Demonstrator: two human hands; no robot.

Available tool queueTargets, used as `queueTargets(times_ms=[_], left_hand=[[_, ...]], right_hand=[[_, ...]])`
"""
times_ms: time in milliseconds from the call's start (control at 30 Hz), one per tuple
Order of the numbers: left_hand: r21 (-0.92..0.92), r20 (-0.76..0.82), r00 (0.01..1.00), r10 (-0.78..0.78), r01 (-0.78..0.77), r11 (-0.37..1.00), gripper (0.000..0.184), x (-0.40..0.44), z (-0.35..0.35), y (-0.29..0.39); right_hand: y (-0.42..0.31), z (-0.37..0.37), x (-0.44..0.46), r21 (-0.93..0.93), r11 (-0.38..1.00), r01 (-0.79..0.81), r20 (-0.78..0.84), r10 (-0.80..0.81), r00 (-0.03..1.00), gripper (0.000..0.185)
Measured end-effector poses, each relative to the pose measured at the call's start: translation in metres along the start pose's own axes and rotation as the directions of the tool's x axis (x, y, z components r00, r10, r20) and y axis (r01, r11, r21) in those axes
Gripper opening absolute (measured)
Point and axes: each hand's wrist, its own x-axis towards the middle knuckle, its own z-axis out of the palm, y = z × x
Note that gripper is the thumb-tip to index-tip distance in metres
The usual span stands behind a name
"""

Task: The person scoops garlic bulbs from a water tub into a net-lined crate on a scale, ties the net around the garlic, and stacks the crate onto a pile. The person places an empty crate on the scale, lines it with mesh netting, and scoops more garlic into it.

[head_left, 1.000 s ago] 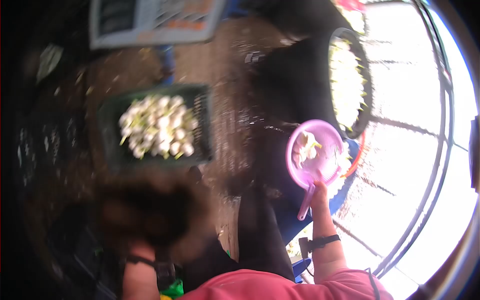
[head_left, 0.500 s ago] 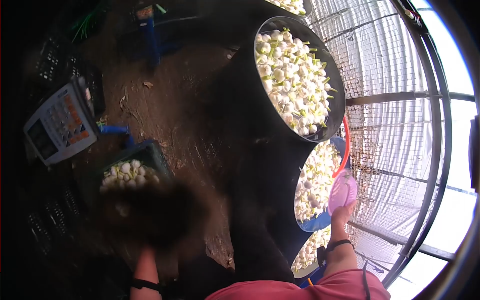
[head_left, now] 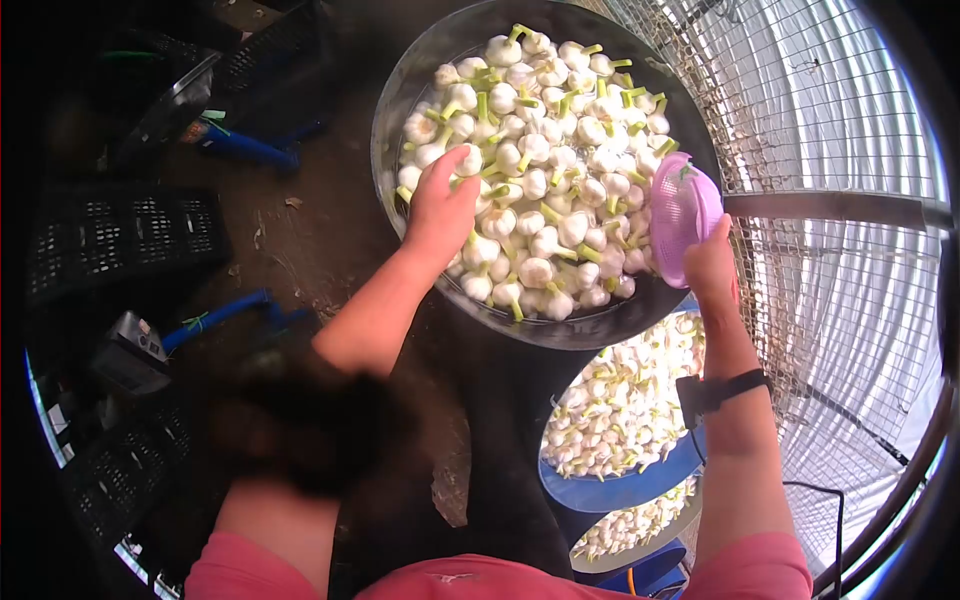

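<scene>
Garlic bulbs (head_left: 535,270) with short green stems fill a large round dark tub (head_left: 400,95) in front of me. At the tub's left side, my left hand (head_left: 440,212) has a garlic bulb (head_left: 468,160) between its thumb and fingers. My right hand (head_left: 711,262) grips a pink plastic strainer (head_left: 685,215), tilted on edge over the tub's right rim. The strainer's inside is mostly turned out of sight. A dark blur covers part of my left forearm.
A blue tub (head_left: 615,490) of garlic and another garlic-filled container (head_left: 635,525) stand below the large tub. Black crates (head_left: 130,240), a scale (head_left: 135,350) and blue bars (head_left: 240,145) are at the left. Wire mesh (head_left: 830,130) runs along the right.
The view has swung to the large tub, now closer. My left hand has come out from behind the blur to a bulb. The strainer in my right hand has moved to this tub's rim.
</scene>
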Motion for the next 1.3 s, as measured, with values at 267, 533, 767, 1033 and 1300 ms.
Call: queueTargets(times_ms=[267, 533, 767, 1033, 1300], left_hand=[[-0.108, -0.281, 0.691, -0.666, 0.667, 0.738, 0.083, 0.108, 0.022, -0.106], [-0.072, 0.076, 0.717, -0.692, 0.697, 0.714, 0.102, 0.140, 0.047, -0.130], [0.145, 0.195, 0.670, -0.717, 0.703, 0.696, 0.105, 0.134, 0.052, -0.123], [-0.018, 0.269, 0.720, -0.640, 0.668, 0.744, 0.094, 0.127, 0.059, -0.095], [0.232, 0.230, 0.835, -0.499, 0.451, 0.862, 0.060, 0.101, 0.073, -0.064]], right_hand=[[0.021, 0.148, 0.050, 0.355, 0.898, -0.259, 0.427, 0.091, 0.900, 0.070], [-0.021, 0.176, 0.031, 0.470, 0.395, -0.789, 0.837, 0.085, 0.541, 0.040], [-0.043, 0.220, 0.034, 0.601, 0.475, -0.643, 0.729, 0.004, 0.684, 0.038], [-0.084, 0.160, 0.004, 0.738, 0.163, -0.655, 0.674, -0.139, 0.726, 0.033], [-0.056, 0.124, -0.018, 0.765, 0.057, -0.641, 0.631, -0.261, 0.730, 0.042]])
